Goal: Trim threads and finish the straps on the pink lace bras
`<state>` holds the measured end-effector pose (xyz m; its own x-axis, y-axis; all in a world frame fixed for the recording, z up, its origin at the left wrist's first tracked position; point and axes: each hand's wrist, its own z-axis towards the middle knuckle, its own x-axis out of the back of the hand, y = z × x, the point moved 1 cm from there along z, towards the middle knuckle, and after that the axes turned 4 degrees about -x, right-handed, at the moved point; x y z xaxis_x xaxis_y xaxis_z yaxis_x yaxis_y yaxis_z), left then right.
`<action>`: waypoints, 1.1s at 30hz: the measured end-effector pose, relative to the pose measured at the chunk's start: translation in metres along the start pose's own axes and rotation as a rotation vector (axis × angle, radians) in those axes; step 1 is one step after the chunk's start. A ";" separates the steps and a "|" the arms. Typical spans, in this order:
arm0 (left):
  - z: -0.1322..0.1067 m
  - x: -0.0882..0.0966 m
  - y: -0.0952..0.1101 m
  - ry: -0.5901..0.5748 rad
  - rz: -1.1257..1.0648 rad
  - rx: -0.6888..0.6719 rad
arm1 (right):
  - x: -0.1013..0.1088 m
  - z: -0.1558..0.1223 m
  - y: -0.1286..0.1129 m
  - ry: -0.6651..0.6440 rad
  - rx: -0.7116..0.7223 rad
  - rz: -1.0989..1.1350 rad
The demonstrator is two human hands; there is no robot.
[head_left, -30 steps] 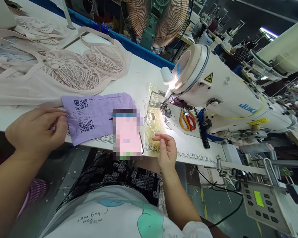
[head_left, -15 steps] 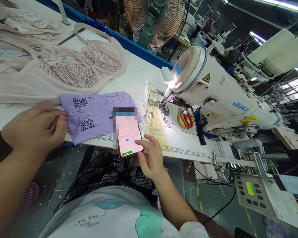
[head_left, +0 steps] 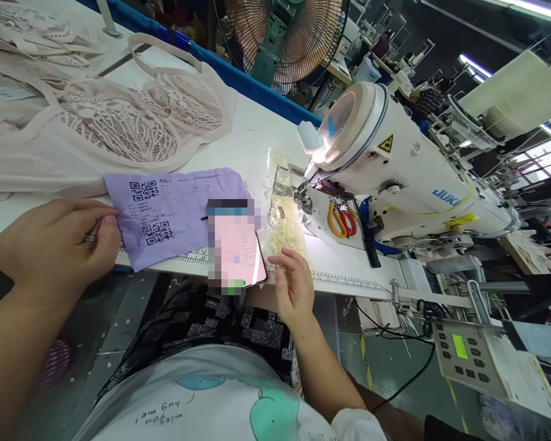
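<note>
My left hand [head_left: 68,242] pinches the left edge of a purple paper sheet [head_left: 183,214] printed with two QR codes. On the right part of that sheet lies a smartphone [head_left: 250,257], its lit pinkish screen partly blurred out and its lower end at the table's front edge. My right hand [head_left: 296,285] hovers just right of the phone, apart from it, fingers loosely spread with nothing in them. Beyond the paper, a beige lace-patterned garment [head_left: 133,122] with straps covers the left of the table.
A white sewing machine [head_left: 395,165] stands at the right, lamp lit over its needle area. Orange and red-handled snips [head_left: 342,219] lie by its base. A measuring tape strip [head_left: 349,280] runs along the table's front edge. Behind stands a large fan [head_left: 287,43]; a control panel [head_left: 468,355] sits lower right.
My right hand has drawn off the phone screen to the right. The screen's content has changed. My left hand and the paper's left edge sit slightly further left.
</note>
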<state>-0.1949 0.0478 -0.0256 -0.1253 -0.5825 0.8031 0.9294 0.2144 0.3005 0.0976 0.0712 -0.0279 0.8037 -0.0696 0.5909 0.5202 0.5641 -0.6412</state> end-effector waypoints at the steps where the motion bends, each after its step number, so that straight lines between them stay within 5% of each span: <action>1: 0.000 0.000 0.000 -0.009 -0.008 0.008 | 0.000 -0.001 -0.001 0.002 0.001 -0.001; 10: 0.013 0.013 0.009 -0.194 0.102 0.301 | 0.002 -0.009 -0.006 -0.013 0.057 -0.033; 16: 0.029 0.012 0.019 -0.439 0.230 0.242 | 0.002 -0.015 -0.015 -0.089 0.174 0.039; 33: 0.022 0.005 0.022 -0.363 0.250 0.244 | -0.004 -0.015 -0.020 -0.139 0.308 -0.005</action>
<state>-0.1830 0.0668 -0.0039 -0.0624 -0.1890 0.9800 0.8434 0.5150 0.1530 0.0888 0.0477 -0.0250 0.7434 0.0280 0.6682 0.3953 0.7875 -0.4728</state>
